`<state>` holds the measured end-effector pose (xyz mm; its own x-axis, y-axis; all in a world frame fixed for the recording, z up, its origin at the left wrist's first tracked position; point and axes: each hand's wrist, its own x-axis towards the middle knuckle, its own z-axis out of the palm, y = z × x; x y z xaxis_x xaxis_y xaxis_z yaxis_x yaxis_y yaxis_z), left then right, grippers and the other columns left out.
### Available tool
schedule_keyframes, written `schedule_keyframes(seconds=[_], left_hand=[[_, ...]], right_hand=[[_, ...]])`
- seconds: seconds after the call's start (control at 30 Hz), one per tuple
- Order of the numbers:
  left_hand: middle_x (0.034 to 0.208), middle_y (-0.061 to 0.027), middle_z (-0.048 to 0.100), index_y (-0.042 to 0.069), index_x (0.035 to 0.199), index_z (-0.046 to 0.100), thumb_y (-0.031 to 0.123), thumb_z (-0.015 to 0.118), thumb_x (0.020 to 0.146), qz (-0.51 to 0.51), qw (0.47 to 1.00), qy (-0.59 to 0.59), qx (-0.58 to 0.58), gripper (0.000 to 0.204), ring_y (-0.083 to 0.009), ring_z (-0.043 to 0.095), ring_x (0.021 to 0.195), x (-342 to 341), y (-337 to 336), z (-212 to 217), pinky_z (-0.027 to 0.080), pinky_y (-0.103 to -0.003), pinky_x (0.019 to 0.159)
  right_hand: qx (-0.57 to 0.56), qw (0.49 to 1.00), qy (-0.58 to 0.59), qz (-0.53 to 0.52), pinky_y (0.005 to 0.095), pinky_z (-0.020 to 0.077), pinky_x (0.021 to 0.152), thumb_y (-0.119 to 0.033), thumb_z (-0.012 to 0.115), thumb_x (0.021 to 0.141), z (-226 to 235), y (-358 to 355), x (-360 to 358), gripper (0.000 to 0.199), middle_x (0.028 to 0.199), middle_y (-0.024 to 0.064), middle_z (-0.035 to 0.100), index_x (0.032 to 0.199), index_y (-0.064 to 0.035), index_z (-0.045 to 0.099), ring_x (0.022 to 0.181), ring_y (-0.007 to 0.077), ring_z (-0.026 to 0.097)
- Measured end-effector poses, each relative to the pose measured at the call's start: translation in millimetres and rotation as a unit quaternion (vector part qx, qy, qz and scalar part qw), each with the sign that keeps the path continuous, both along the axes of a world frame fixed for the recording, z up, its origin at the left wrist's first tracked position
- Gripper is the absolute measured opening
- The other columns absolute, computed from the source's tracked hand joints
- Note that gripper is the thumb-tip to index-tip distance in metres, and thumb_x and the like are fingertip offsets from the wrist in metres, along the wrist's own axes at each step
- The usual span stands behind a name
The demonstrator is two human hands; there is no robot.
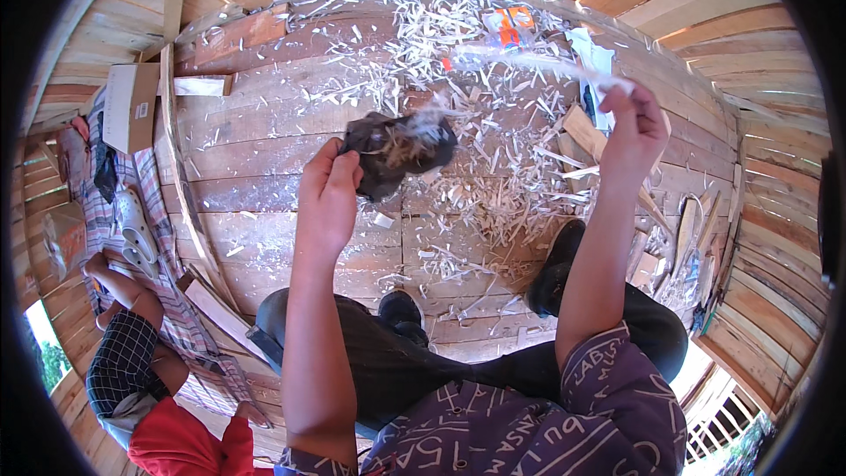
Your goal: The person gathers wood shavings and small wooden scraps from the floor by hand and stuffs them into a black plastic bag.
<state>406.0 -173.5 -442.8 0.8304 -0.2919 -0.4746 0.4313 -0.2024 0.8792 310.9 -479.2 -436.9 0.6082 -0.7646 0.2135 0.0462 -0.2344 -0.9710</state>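
Note:
My left hand [331, 178] grips the edge of a dark, crumpled pouch [377, 157], thumb on top. Brown, stringy stuff [407, 143] shows on the pouch, along with a pale, blurred patch. Higher and to the right, my right hand [636, 115] is raised with its fingers pinched together. From its fingertips a thin whitish strip [546, 60], smeared by motion, seems to stretch left; its material is unclear. Both hands are apart, above a plank floor [264, 163] strewn with wood shavings [493, 203].
An orange and white package [511, 26] lies among shavings at the far side. Loose wood pieces [583, 132] lie near my right forearm. At left are a long board [181, 176], a cardboard box [130, 108], white clogs [135, 227] and a person in a red top [181, 441].

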Motion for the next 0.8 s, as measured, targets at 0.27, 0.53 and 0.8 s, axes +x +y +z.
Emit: schedule_keyframes(seconds=[0.27, 0.53, 0.8], left_hand=[[0.085, -0.0013, 0.051, -0.012, 0.131, 0.041, 0.017, 0.053, 0.093, 0.067, 0.995, -0.023, 0.072, 0.049, -0.0080, 0.043, 0.077, -3, 2, 11, 0.037, -0.023, 0.068], [0.072, 0.0021, 0.043, -0.002, 0.098, 0.047, 0.014, 0.049, 0.092, 0.029, 0.996, -0.031, 0.075, 0.017, -0.0070, 0.035, 0.068, -12, -12, 9, 0.030, -0.023, 0.061], [0.074, -0.0004, 0.051, -0.010, 0.128, 0.047, 0.019, 0.053, 0.092, 0.028, 0.995, 0.079, 0.058, 0.046, -0.0085, 0.044, 0.069, -23, -30, -12, 0.036, -0.021, 0.063]], right_hand=[[-0.235, 0.849, 0.456, 0.124, 0.0545, 0.0307, 0.105, -0.049, 0.083, 0.062, -240, 1, -95, 0.104, 0.142, 0.0248, 0.034, 0.143, -0.0068, 0.033, 0.131, 0.0411, 0.035], [-0.279, 0.717, 0.620, 0.155, 0.0611, 0.0311, 0.100, -0.050, 0.076, 0.068, -242, 132, -148, 0.097, 0.148, 0.0216, 0.029, 0.147, -0.0198, 0.029, 0.133, 0.0435, 0.030], [-0.198, 0.854, 0.432, 0.213, 0.0413, 0.0459, 0.085, -0.006, 0.071, 0.072, -271, 121, -186, 0.039, 0.110, 0.0174, 0.057, 0.110, -0.0068, 0.062, 0.101, 0.0338, 0.055]])
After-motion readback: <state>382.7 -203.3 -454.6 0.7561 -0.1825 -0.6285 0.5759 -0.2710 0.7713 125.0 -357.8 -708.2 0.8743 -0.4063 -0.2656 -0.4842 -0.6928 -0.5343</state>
